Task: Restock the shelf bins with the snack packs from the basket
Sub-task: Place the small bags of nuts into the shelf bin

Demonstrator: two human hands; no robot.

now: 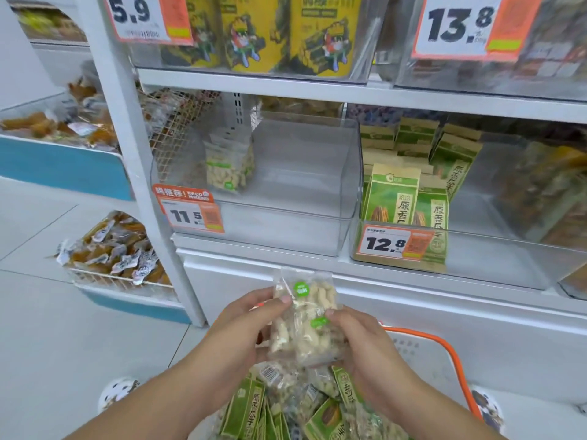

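Note:
My left hand [246, 322] and my right hand [362, 341] both grip clear packs of pale nuts [305, 319] with green round stickers, held above the basket [444, 354]. The basket has an orange rim and holds several green seed packs [244, 411] and more clear nut packs. Straight ahead on the shelf, a clear bin [301, 185] tagged 11.5 holds matching nut packs [227, 163] standing at its left side. To its right, a clear bin [476, 258] tagged 12.8 holds green seed packs [394, 198].
The upper shelf carries bins with yellow packs [254, 30] and price tags 5.9 and 13.8. A white upright post [136, 154] stands left of the bins. Wire baskets of small wrapped snacks [111, 249] sit further left. White cabinet front [413, 312] lies below the bins.

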